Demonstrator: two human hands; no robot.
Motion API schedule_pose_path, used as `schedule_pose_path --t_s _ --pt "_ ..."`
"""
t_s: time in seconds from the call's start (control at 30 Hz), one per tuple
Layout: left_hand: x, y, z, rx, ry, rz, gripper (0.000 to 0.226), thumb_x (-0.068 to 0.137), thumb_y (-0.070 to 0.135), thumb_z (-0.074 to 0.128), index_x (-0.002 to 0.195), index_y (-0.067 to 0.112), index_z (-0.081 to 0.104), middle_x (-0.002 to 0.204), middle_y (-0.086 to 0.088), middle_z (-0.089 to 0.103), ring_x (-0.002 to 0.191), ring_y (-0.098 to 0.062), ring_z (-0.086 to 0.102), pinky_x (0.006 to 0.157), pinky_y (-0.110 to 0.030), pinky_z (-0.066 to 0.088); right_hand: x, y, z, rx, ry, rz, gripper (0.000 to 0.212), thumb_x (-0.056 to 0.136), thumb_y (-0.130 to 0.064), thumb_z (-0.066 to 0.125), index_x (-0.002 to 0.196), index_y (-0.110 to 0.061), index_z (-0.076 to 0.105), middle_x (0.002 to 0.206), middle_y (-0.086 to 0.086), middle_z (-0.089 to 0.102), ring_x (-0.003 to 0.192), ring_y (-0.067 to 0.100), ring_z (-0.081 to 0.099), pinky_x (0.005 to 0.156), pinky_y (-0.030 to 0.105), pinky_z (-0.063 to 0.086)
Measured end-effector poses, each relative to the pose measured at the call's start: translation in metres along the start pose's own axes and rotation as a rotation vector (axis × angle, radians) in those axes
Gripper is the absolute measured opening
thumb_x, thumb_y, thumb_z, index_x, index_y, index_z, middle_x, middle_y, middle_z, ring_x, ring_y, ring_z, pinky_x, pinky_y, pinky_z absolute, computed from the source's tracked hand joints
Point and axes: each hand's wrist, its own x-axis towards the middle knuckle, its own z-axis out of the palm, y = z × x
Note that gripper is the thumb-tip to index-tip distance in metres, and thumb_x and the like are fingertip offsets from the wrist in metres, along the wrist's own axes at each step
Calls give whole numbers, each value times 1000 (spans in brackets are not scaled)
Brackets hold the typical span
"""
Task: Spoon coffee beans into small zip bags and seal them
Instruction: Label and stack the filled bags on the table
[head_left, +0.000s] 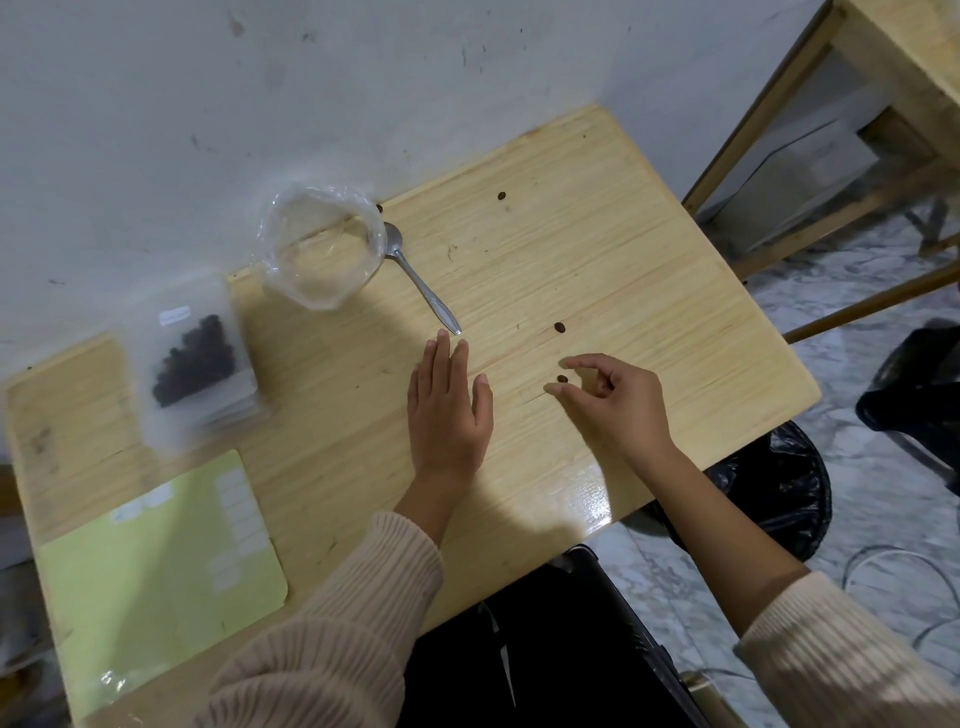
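From the head camera, a light wooden desk (597, 249) stands against a white wall. The left hand (448, 410) lies flat on the desk near its middle, palm down, fingers straight and close together, holding nothing. Just past its fingertips ends the handle of a metal spoon (420, 283), which lies on the desk with its bowl toward the far edge, touching or tucked just under a clear, empty plastic container (322, 247) at that edge.

The right hand (615, 397) hovers over the desk toward the right edge, thumb and forefinger curved and apart, with a loose coffee bean (562, 379) lying on the desk in the gap between them; whether either finger touches it cannot be told. Another bean (559, 327) lies just beyond that hand, and a third (502, 196) sits near the far edge, well apart from both hands.

At the left edge, well away from the hands, a zip bag holding coffee beans (192, 358) rests on top of a stack of similar bags. A pale green sheet (161, 577) lies at the near left corner. Both arms wear ribbed beige sleeves (332, 639).
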Motion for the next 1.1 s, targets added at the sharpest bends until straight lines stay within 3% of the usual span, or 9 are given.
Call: schedule_pose_path --t_s 0.13,0.27,0.4,0.47,0.6,0.73,0.87,0.93,1.1 --pt "1 1 -1 -1 -10 -12 47 93 31 38 135 11 44 148 -8 36 139 -21 28 113 -39 26 1 5 4 -93 -6 -38 23 71 -37 78 90 -25 75 49 -12 49 49 6 44 55 20 38" --pt "1 1 1 11 -6 -8 45 94 29 40 135 11 45 149 -8 35 140 -20 27 113 -37 25 0 7 6 -102 -3 -31 16 74 -36 75 87 -27 75 76 -6 72 67 6 61 63 24 48" --pt "0 -2 2 -15 17 -1 42 95 26 45 133 9 47 148 -9 37 140 -20 27 113 -37 27 -2 3 7 -300 -44 -105 13 85 -38 64 84 -26 66 51 -9 49 51 6 47 54 27 39" --pt "-1 -3 4 -20 37 13 40 95 25 46 132 8 50 146 -10 39 139 -20 28 112 -38 28 -1 1 6 -376 -52 -128 15 93 -35 53 89 -22 58 51 -11 46 51 5 46 51 28 35" --pt "1 -4 3 12 27 11 40 96 27 45 132 10 50 146 -9 40 139 -20 29 113 -36 26 3 -7 8 -244 -20 -51 20 100 -25 35 93 -13 51 64 -13 47 59 11 47 58 29 34" --pt "2 -1 -1 43 -54 -18 44 96 32 37 136 14 45 150 -6 33 141 -18 24 114 -35 18 0 -25 21 -152 6 -40 20 101 -18 33 85 -13 44 63 -12 43 58 2 42 53 11 35" --pt "2 -1 -3 59 -72 -19 45 97 33 34 137 14 43 151 -6 32 141 -17 23 115 -35 16 8 -31 29 4 68 19 22 100 -15 35 86 -10 51 73 -10 56 68 -1 55 62 4 38" --pt "3 -1 -4 58 -76 -17 46 97 33 32 137 14 43 151 -6 31 142 -18 22 115 -35 16 12 -34 32 91 88 70 24 99 -13 36 83 -9 53 73 -8 57 67 -5 54 65 7 39" --pt "3 -1 -5 52 -95 -16 47 97 34 30 138 14 42 152 -6 30 142 -18 20 116 -35 16 18 -36 33 229 127 199 32 96 -12 37 64 -14 40 62 -3 38 57 9 34 56 24 29"
